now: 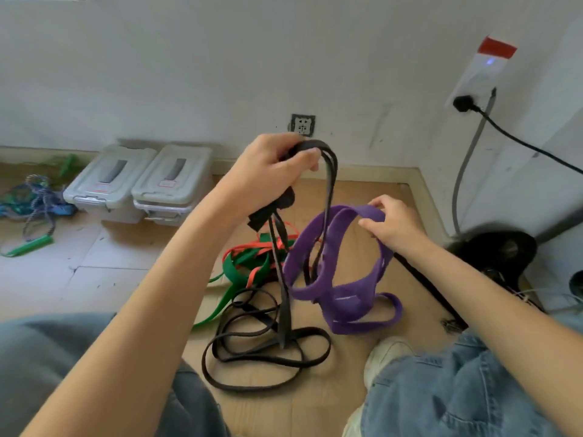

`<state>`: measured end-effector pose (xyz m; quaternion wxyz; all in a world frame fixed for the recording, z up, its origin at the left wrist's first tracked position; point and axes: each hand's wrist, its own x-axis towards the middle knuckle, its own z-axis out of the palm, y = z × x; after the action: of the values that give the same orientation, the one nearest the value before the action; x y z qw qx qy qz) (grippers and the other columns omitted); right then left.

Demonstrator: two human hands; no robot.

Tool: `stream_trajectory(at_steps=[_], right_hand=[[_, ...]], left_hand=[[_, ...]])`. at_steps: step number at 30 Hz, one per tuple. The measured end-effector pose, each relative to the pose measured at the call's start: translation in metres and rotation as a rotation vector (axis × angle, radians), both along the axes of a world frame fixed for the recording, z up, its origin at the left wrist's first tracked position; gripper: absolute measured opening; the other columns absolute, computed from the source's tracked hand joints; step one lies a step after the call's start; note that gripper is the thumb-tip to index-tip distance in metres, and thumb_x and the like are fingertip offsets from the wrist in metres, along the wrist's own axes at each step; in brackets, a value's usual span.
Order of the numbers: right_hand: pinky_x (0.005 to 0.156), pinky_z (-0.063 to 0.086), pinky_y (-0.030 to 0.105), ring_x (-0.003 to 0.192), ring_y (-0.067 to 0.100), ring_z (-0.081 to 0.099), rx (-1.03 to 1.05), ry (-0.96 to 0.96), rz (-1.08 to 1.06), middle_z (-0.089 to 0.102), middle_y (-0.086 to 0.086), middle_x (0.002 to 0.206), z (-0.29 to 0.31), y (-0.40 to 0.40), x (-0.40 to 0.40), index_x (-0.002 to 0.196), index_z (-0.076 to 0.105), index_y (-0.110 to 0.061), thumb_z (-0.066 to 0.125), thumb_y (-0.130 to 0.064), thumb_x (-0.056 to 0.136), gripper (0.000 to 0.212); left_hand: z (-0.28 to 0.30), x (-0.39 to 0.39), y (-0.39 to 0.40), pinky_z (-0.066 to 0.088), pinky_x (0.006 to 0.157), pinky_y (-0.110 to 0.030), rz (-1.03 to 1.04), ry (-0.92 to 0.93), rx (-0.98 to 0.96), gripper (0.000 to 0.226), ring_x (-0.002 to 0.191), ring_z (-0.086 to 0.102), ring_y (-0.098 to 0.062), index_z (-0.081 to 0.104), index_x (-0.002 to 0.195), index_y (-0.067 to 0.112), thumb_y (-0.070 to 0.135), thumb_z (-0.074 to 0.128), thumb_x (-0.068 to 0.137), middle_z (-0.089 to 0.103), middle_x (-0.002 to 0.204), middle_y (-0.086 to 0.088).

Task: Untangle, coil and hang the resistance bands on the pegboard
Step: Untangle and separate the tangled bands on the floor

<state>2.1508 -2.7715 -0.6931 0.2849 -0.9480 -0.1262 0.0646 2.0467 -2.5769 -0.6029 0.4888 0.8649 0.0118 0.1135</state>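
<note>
The left hand (271, 171) grips the black band (268, 351), hiding its top; the right hand (389, 225) pinches the purple band (344, 298). Green band (239, 272) and red band (262, 250) lie tangled on the floor behind, two lidded boxes (138, 184) far left.

A floor (104, 279) of pale tiles and flattened cardboard (331, 389) spreads below you, strewn with gear. On the cardboard lie loops of a black band (268, 364), the lower folds of a purple band (362, 323), and a green band (239, 275) tangled with a red one (255, 272). Against the wall to the left stand two grey lidded plastic boxes (138, 184), with a blue rope (38, 203) and its green handle (30, 246) lying nearby on the tiles.
</note>
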Motion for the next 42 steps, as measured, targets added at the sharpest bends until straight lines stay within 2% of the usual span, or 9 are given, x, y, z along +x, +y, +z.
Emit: stream_trajectory(at_steps=[4,7,13,20,26,31,36,39,42], right_hand=[[0.103,0.031,0.032,0.131,0.029,0.036,-0.313,0.083,0.235,0.039,0.012,0.144,0.002,-0.001,-0.01,0.14,0.034,-0.014,0.069,-0.025,0.08,0.071],[0.107,0.029,0.02,0.134,0.005,0.027,0.037,0.282,0.542,0.026,-0.002,0.151,0.006,0.014,-0.027,0.146,0.022,-0.024,0.075,-0.03,0.076,0.088],[0.088,0.049,0.019,0.111,0.011,0.06,0.487,0.513,0.582,0.063,0.003,0.12,0.007,0.031,-0.041,0.12,0.057,-0.013,0.061,-0.009,0.088,0.032],[0.103,0.038,0.022,0.122,-0.005,0.045,0.637,0.715,0.581,0.046,-0.014,0.138,0.002,0.05,-0.04,0.13,0.041,-0.035,0.075,-0.025,0.071,0.07],[0.088,0.052,0.029,0.087,0.022,0.067,0.724,0.675,0.48,0.066,0.006,0.082,-0.017,0.108,-0.059,0.101,0.062,-0.006,0.06,-0.008,0.087,0.014],[0.054,0.055,0.033,0.049,0.014,0.055,1.106,1.014,0.079,0.047,0.004,0.059,-0.033,0.169,-0.05,0.084,0.048,-0.007,0.049,-0.001,0.093,0.011],[0.069,0.051,0.041,0.067,0.017,0.056,0.794,1.126,0.111,0.049,0.006,0.069,-0.082,0.236,-0.064,0.081,0.045,-0.01,0.048,-0.009,0.096,0.015],[0.08,0.049,0.04,0.079,0.02,0.055,0.457,1.223,0.261,0.056,0.005,0.079,-0.114,0.264,-0.073,0.081,0.052,-0.014,0.053,-0.021,0.094,0.015],[0.064,0.052,0.031,0.067,0.019,0.057,0.375,1.337,0.361,0.058,0.005,0.073,-0.129,0.298,-0.097,0.082,0.057,-0.012,0.054,-0.021,0.094,0.016]], left_hand=[[-0.017,-0.003,-0.004,0.04,0.058,-0.027,-0.025,0.13,0.215,0.024,0.053,0.046,-0.014,0.064,0.093,0.003,0.025,0.054,0.093,0.048,0.061,0.0],[-0.013,-0.007,-0.015,0.036,0.047,-0.022,-0.173,0.061,-0.02,0.017,0.047,0.039,-0.008,0.065,0.081,0.015,0.02,0.054,0.093,0.043,0.052,0.01],[0.013,-0.009,0.006,0.032,0.054,-0.019,-0.194,-0.117,-0.564,0.02,0.055,0.034,-0.008,0.063,0.083,0.016,0.021,0.049,0.095,0.037,0.059,0.006],[-0.005,-0.004,0.01,0.039,0.039,-0.016,0.071,0.195,-0.069,0.035,0.039,0.044,-0.007,0.067,0.079,0.013,0.048,0.064,0.08,0.044,0.046,0.008],[-0.026,0.007,0.046,0.047,0.068,-0.021,0.169,0.086,-0.869,0.037,0.062,0.055,-0.005,0.075,0.062,0.022,0.044,0.057,0.087,0.061,0.066,0.008],[-0.144,-0.029,0.085,0.045,0.081,-0.034,0.393,0.382,-1.036,0.068,0.099,0.061,-0.021,0.056,0.118,0.012,0.063,0.02,0.091,0.067,0.109,-0.007],[-0.226,-0.09,0.091,0.05,0.058,-0.026,0.257,0.663,-1.141,0.075,0.056,0.058,-0.019,0.063,0.091,0.006,0.075,0.035,0.08,0.06,0.065,-0.006],[-0.237,-0.123,0.133,0.033,0.04,-0.019,0.581,0.601,-1.015,0.047,0.036,0.032,-0.009,0.049,0.072,0.015,0.061,0.049,0.082,0.035,0.043,0.008],[-0.24,-0.148,0.186,0.028,0.039,-0.018,0.985,0.502,-0.765,0.042,0.031,0.027,-0.009,0.05,0.063,0.016,0.047,0.048,0.091,0.032,0.033,0.007]])
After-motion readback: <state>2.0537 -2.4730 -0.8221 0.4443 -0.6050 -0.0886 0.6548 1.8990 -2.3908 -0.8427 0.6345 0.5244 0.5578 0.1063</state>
